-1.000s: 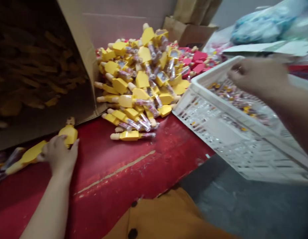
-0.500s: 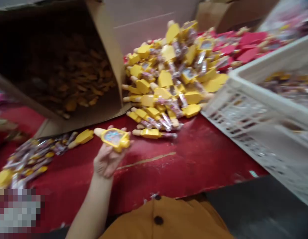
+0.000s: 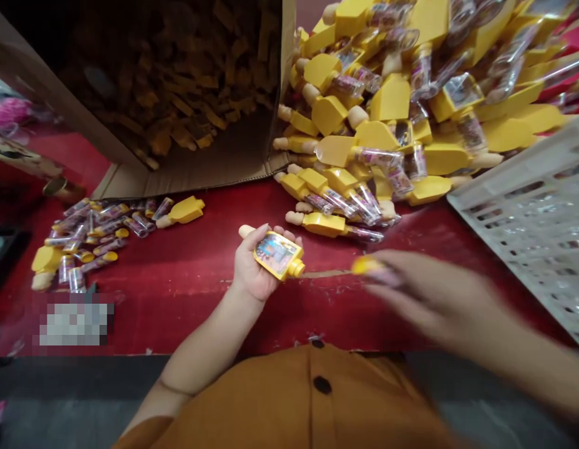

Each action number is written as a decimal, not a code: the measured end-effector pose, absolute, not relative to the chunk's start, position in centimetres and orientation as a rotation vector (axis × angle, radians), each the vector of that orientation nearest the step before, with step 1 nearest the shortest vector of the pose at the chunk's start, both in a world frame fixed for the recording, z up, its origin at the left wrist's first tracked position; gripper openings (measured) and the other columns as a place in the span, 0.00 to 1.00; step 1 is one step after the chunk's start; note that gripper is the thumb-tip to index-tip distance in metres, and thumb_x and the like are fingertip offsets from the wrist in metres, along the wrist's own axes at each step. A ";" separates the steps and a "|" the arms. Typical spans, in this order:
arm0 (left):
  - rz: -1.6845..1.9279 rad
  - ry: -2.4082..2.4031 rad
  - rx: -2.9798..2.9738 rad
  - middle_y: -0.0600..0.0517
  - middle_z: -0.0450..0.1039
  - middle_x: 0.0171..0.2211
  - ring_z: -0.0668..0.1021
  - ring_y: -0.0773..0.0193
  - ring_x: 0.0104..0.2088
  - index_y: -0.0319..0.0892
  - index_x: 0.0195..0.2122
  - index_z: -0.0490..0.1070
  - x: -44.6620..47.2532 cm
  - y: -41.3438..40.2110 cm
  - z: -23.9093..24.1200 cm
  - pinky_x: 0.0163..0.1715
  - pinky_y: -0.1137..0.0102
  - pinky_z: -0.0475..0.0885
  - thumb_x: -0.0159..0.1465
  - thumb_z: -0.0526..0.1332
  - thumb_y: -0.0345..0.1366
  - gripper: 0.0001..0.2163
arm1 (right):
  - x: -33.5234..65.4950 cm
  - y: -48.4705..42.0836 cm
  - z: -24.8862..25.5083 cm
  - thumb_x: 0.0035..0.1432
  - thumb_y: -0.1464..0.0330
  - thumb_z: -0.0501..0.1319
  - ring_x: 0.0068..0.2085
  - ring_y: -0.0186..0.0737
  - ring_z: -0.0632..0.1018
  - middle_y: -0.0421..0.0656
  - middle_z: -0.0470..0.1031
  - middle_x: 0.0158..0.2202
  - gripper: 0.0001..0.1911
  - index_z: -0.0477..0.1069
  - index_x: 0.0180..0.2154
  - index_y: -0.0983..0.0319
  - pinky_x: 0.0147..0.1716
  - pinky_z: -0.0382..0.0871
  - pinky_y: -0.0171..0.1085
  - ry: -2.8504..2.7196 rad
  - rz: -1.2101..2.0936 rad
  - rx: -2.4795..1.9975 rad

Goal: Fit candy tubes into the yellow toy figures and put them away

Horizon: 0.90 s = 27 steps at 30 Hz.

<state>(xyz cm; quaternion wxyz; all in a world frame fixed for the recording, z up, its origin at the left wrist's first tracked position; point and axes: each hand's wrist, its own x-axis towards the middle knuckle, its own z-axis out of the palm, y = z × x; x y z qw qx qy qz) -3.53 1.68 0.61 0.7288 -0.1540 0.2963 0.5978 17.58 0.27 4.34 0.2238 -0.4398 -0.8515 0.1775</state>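
— What am I seeing on the left side?

— I'm watching the left hand (image 3: 256,268) lying palm up over the red counter (image 3: 177,280), and it is grasping a yellow toy piece (image 3: 276,254) with a pictured face turned up. Its tan peg is sticking out past the fingers at the far end.

— And the right?

— The right hand (image 3: 425,299) is blurring badly, so I'm hedging here: it seems to be pinching a small yellow-capped tube (image 3: 371,268) at its fingertips, just beside the open nozzle end of the toy piece, not quite touching it as far as I can tell.

— What is lying around them?

— I'm seeing a big pile of yellow pieces (image 3: 392,118) heaping up behind the hands, with clear tubes mixed through it. A tipped cardboard box (image 3: 186,156) is sitting to the left of the pile, dark inside. A white slotted crate (image 3: 528,218) is standing at the right edge. A smaller scatter of loose tubes (image 3: 97,231) is lying far left on the counter, well apart from both hands.
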 end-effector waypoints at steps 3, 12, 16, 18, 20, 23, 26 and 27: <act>1.323 0.740 -0.367 0.54 0.69 0.22 0.74 0.66 0.25 0.39 0.25 0.63 -3.4 1.3 1.0 0.40 0.57 0.71 0.54 0.56 0.29 0.03 | 13.8 -0.6 2.6 0.57 0.65 0.55 0.32 0.35 0.74 0.43 0.74 0.33 0.11 0.66 0.42 0.64 0.30 0.69 0.33 -2.436 0.471 -1.069; 1.564 0.742 -0.038 0.56 0.68 0.21 0.74 0.64 0.23 0.43 0.27 0.55 -2.1 -0.2 0.5 0.29 0.64 0.72 0.54 0.53 0.31 0.04 | 11.8 -2.0 1.1 0.56 0.67 0.57 0.28 0.35 0.74 0.44 0.74 0.29 0.11 0.67 0.39 0.67 0.29 0.67 0.33 -2.393 0.292 -1.038; 1.592 0.734 0.047 0.56 0.67 0.21 0.73 0.64 0.23 0.43 0.27 0.54 -1.5 -0.5 0.2 0.27 0.65 0.71 0.53 0.53 0.32 0.05 | 11.8 -2.7 1.5 0.56 0.67 0.57 0.30 0.35 0.74 0.45 0.74 0.30 0.10 0.68 0.39 0.67 0.30 0.68 0.33 -2.351 0.436 -1.127; 1.586 0.763 0.022 0.56 0.67 0.20 0.73 0.64 0.23 0.43 0.27 0.53 -1.4 -0.5 0.1 0.26 0.66 0.71 0.52 0.54 0.33 0.06 | 11.5 -2.5 1.8 0.55 0.67 0.57 0.29 0.34 0.74 0.43 0.74 0.30 0.09 0.69 0.37 0.65 0.30 0.67 0.32 -2.248 0.699 -1.203; 1.597 0.800 0.019 0.56 0.67 0.21 0.73 0.65 0.23 0.43 0.27 0.53 -1.3 -0.6 0.2 0.26 0.66 0.71 0.51 0.54 0.34 0.07 | 11.3 -1.9 2.1 0.54 0.64 0.58 0.26 0.32 0.72 0.41 0.72 0.27 0.09 0.70 0.34 0.64 0.26 0.66 0.31 -2.024 1.145 -1.317; 1.697 0.846 0.161 0.57 0.66 0.22 0.73 0.65 0.24 0.44 0.27 0.54 -1.4 -0.9 0.6 0.28 0.65 0.71 0.51 0.56 0.36 0.08 | 11.3 -0.8 2.2 0.51 0.55 0.57 0.15 0.26 0.56 0.35 0.57 0.14 0.17 0.67 0.30 0.64 0.12 0.51 0.28 -1.407 2.088 -1.365; 1.743 0.831 0.282 0.57 0.67 0.22 0.73 0.64 0.25 0.44 0.27 0.55 -1.9 -0.8 0.9 0.28 0.64 0.71 0.51 0.56 0.35 0.07 | 11.2 -0.1 2.1 0.49 0.50 0.56 0.14 0.23 0.42 0.30 0.44 0.12 0.22 0.63 0.31 0.64 0.10 0.36 0.26 -0.907 2.641 -1.224; 1.725 0.811 0.276 0.57 0.67 0.22 0.73 0.64 0.24 0.44 0.27 0.55 -2.1 -0.6 0.9 0.28 0.64 0.71 0.51 0.55 0.35 0.07 | 11.1 0.0 2.0 0.50 0.50 0.56 0.14 0.23 0.43 0.30 0.45 0.13 0.22 0.63 0.32 0.64 0.10 0.37 0.26 -0.958 2.620 -1.234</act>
